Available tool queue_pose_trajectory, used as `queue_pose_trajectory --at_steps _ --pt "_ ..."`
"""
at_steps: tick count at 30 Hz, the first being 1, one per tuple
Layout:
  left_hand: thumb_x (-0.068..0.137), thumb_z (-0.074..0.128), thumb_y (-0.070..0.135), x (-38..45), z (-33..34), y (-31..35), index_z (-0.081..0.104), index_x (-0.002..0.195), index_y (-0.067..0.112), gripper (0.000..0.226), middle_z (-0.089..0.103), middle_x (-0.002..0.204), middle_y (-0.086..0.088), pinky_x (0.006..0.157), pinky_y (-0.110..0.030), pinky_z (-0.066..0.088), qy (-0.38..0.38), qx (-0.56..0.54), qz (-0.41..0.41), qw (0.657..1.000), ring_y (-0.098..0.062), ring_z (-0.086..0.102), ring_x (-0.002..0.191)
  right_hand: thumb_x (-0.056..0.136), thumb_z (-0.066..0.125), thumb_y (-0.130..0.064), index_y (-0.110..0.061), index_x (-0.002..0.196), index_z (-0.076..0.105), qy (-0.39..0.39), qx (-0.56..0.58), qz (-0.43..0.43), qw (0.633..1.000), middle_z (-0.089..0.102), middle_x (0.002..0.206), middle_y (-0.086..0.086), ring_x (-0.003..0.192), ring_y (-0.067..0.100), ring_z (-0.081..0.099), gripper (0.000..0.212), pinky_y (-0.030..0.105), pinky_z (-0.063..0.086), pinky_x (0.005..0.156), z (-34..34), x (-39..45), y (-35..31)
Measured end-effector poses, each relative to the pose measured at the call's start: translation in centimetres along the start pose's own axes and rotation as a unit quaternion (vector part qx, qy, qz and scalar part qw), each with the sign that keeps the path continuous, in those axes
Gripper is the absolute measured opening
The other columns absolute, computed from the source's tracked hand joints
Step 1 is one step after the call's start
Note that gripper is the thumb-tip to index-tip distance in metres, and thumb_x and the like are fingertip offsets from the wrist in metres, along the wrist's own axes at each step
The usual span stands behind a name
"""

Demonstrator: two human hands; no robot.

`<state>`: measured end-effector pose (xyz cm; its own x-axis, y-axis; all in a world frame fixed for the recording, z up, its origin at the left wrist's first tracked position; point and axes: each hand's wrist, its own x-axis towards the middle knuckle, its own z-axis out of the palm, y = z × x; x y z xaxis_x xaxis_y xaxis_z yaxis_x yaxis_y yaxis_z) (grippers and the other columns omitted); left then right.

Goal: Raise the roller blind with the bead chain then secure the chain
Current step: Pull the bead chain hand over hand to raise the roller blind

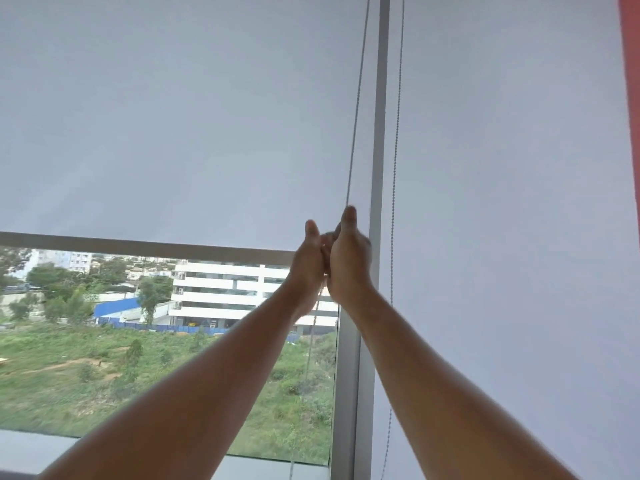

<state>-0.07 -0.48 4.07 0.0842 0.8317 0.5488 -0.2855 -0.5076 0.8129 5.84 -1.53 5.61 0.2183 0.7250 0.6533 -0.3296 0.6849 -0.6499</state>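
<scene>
A pale grey roller blind [173, 116] covers the upper part of the left window, and its bottom bar [138, 247] sits about halfway down the pane. A thin bead chain [356, 109] runs down from the top to my hands and hangs on below them. My right hand [349, 258] is closed around the chain, thumb pointing up. My left hand [310, 261] presses against it from the left and also closes around the chain, just below. Both arms stretch up and forward.
A grey vertical window frame [379, 133] stands just right of my hands. A second blind [502, 202], fully down, covers the right window with its own bead chain [396, 150]. A red strip [632, 81] edges the far right. Buildings and grass show through the glass.
</scene>
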Motion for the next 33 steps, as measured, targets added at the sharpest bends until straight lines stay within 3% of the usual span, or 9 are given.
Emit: queue_pose_trajectory --at_steps 3,6,9,12,14,19,23,29,33 --pt "0.106 0.018 0.054 0.9 0.5 2.8 0.071 0.102 0.02 0.063 0.08 0.095 -0.004 0.082 -0.036 0.056 -0.016 0.024 0.014 0.999 -0.02 0.074 0.087 0.101 0.042 -0.047 -0.02 0.051 0.048 -0.024 -0.002 0.009 1.0 0.04 0.042 -0.005 0.033 0.007 0.034 0.058 0.019 0.028 0.037 -1.4 -2.1 2.9" --pt "0.106 0.016 0.053 1.7 1.6 5.3 0.071 0.106 0.018 0.065 0.079 0.093 -0.001 0.071 -0.03 0.054 -0.032 0.064 0.02 0.997 -0.017 0.073 0.08 0.102 0.04 -0.047 -0.022 0.055 0.032 -0.053 -0.01 0.042 0.998 0.026 0.044 -0.006 0.033 0.007 0.021 0.054 0.018 0.018 0.035 -2.6 -4.2 5.7" --pt "0.104 0.019 0.058 2.3 2.3 6.2 0.072 0.113 0.01 0.072 0.081 0.09 -0.004 0.049 -0.022 0.034 -0.031 0.077 -0.024 0.996 -0.01 0.061 0.05 0.102 0.039 -0.047 -0.024 0.053 0.028 -0.069 -0.018 0.071 0.995 0.02 0.047 -0.005 0.036 0.008 0.016 0.056 0.019 0.014 0.038 -3.4 -6.1 8.2" --pt "0.099 0.022 0.067 2.6 2.3 5.3 0.076 0.086 0.013 0.077 0.063 0.054 0.005 0.04 -0.021 0.018 -0.009 0.066 -0.05 0.997 -0.008 0.026 0.042 0.102 0.04 -0.047 -0.023 0.053 0.026 -0.086 -0.015 0.089 0.992 0.019 0.048 -0.005 0.037 0.008 0.014 0.056 0.019 0.012 0.039 -4.2 -6.3 9.1" --pt "0.098 0.026 0.069 2.8 2.3 4.7 0.05 0.055 0.02 0.069 0.033 0.048 0.007 0.037 -0.022 0.017 0.031 0.038 -0.029 0.998 -0.011 0.019 0.042 0.102 0.039 -0.047 -0.023 0.054 0.025 -0.105 -0.02 0.093 0.99 0.019 0.048 -0.005 0.039 0.009 0.012 0.056 0.02 0.01 0.04 -4.5 -5.8 9.2" --pt "0.104 0.037 0.048 3.2 2.6 3.5 0.026 0.051 0.023 0.06 0.022 0.045 0.006 0.038 -0.019 0.016 0.107 -0.019 0.063 0.992 -0.013 0.015 0.041 0.105 0.029 -0.047 -0.022 0.058 0.022 -0.16 -0.014 0.135 0.978 0.019 0.048 -0.005 0.046 0.013 0.009 0.053 0.029 0.006 0.046 -4.8 -3.6 9.2" --pt "0.105 0.038 0.037 3.0 2.5 3.4 0.027 0.05 0.021 0.059 0.022 0.043 0.005 0.038 -0.016 0.017 0.111 -0.012 0.129 0.985 -0.013 0.016 0.038 0.103 0.02 -0.046 -0.015 0.059 0.045 -0.154 -0.004 0.185 0.971 0.042 0.052 0.0 0.052 0.016 0.03 0.059 0.03 0.025 0.051 -4.8 -1.3 8.8" --pt "0.105 0.039 0.039 1.7 1.7 -0.2 0.035 0.045 0.022 0.063 0.027 0.039 0.004 0.045 -0.024 0.019 0.119 0.037 0.18 0.976 -0.014 0.023 0.035 0.101 0.011 -0.056 -0.005 0.111 0.062 -0.137 0.021 0.17 0.976 0.071 0.096 0.01 0.096 0.023 0.063 0.072 0.041 0.047 0.086 -3.6 3.0 4.4" --pt "0.107 0.038 0.04 -0.4 0.5 -5.4 0.033 0.048 0.021 0.062 0.025 0.041 0.006 0.04 -0.017 0.019 0.08 -0.001 0.136 0.987 -0.009 0.022 0.034 0.098 0.015 -0.064 -0.007 0.091 0.065 -0.133 0.035 0.151 0.979 0.068 0.083 0.007 0.075 0.023 0.058 0.077 0.037 0.044 0.073 -1.6 5.4 0.3"
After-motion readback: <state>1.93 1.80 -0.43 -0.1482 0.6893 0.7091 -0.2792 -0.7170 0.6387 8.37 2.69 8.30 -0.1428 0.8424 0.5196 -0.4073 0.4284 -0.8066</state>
